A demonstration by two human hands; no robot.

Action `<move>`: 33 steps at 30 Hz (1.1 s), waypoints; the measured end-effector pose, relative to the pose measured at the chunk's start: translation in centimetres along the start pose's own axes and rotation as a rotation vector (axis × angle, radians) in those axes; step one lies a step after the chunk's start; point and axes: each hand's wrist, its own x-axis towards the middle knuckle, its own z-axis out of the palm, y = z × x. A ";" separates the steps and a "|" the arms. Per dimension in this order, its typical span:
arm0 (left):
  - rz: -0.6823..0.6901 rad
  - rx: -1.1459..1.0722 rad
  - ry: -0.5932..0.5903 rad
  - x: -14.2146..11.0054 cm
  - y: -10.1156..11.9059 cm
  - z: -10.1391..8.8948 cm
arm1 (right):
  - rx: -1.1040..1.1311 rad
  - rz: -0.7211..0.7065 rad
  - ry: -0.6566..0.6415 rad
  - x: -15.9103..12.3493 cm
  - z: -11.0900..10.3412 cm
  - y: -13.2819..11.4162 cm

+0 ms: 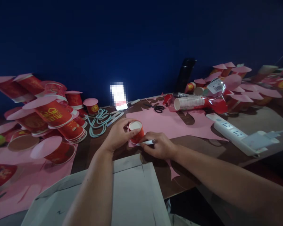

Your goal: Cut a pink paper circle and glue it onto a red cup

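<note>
My left hand (119, 133) is closed around a red paper cup (138, 135), its pale round end facing up. The cup stands at the lower left corner of a pink paper sheet (169, 124). In my right hand (159, 145) is a white pen (148, 142), its tip low against the foot of the cup. What the tip touches is hard to make out. A narrow pink paper scrap (172, 171) lies below my right wrist.
Red cups with pink paper discs (54, 110) crowd the left; more cups (240, 99) stand at right. Behind the sheet are scissors (157, 108), a bagged cup stack (191, 103) and a lit screen (119, 94). A power strip (231, 133) lies right, a coiled cable (97, 124) left.
</note>
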 end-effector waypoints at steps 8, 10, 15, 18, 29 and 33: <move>0.007 -0.025 -0.017 0.0 0.0 0.0 | 0.106 0.193 -0.035 0.5 -0.6 0.1; 0.008 -0.023 -0.017 0.0 -0.1 0.0 | 0.149 0.245 -0.042 0.6 -0.9 0.2; 0.028 0.004 -0.007 0.1 -0.4 0.0 | 0.261 0.364 -0.069 0.9 -1.3 1.0; 0.038 0.021 -0.005 0.1 -0.4 0.0 | 0.287 0.390 -0.072 1.0 -1.5 1.7; 0.025 0.027 -0.003 0.1 -0.2 0.0 | 0.216 0.406 -0.066 1.7 -2.2 2.5; 0.028 0.034 -0.008 0.1 -0.2 -0.1 | 0.178 0.440 -0.084 1.7 -2.4 2.7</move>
